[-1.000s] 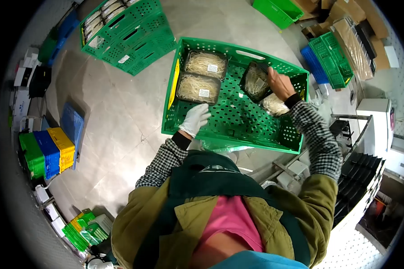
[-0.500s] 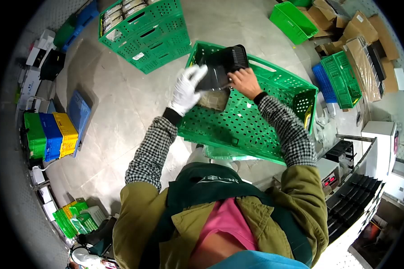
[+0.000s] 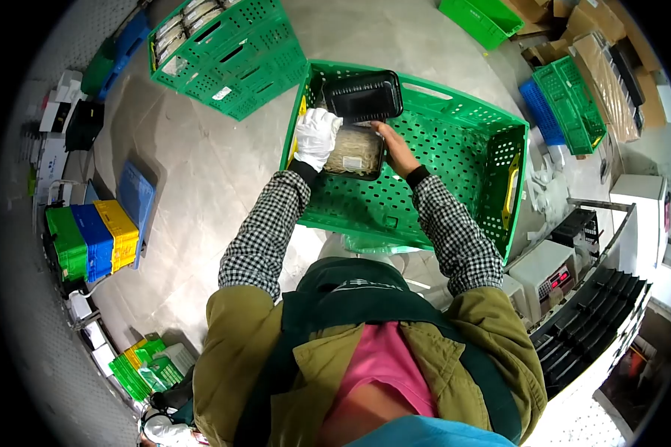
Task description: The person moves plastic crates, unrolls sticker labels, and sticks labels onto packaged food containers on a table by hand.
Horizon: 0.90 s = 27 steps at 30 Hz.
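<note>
A black plastic tray [image 3: 364, 97] is at the far left end of a green perforated crate [image 3: 440, 194]. Just nearer to me lies a tray of pale, strand-like food [image 3: 354, 149] under clear film, with a white label. My left hand [image 3: 317, 138], in a white glove, is closed at the near left corner of the black tray, beside the food tray; its fingertips are partly hidden. My bare right hand [image 3: 398, 149] pinches the black tray's near right edge, its thumb side close to the food tray.
Stacked green crates [image 3: 231, 59] holding film-wrapped packs stand at the far left. A bright green bin [image 3: 484, 21] and cardboard boxes [image 3: 596, 22] are at the far right. Black trays [image 3: 593, 320] and a scale with a red display [image 3: 548, 279] sit at my right.
The black tray has come down into the crate and lies flatter. Both hands have moved slightly nearer to me, and the food tray beneath them shows more.
</note>
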Each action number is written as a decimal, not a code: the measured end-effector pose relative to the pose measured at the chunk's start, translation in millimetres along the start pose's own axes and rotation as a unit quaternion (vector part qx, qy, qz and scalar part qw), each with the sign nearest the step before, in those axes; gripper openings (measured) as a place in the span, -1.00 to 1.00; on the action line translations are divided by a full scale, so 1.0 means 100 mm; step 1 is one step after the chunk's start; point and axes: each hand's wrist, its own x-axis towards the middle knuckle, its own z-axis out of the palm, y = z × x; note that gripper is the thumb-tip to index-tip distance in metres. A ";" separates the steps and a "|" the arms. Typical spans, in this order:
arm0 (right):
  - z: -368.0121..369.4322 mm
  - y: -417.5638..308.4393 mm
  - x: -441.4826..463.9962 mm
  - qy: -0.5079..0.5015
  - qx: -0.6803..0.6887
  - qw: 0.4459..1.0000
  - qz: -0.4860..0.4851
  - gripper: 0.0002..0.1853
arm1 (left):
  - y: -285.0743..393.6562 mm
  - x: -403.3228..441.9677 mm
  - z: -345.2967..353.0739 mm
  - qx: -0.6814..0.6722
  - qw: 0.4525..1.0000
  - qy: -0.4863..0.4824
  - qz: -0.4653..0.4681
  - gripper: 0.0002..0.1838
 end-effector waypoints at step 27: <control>-0.31 -0.64 0.32 0.058 -0.664 0.675 -0.315 -0.04 | 0.45 -0.78 0.19 -0.407 0.475 -0.072 -0.777 0.15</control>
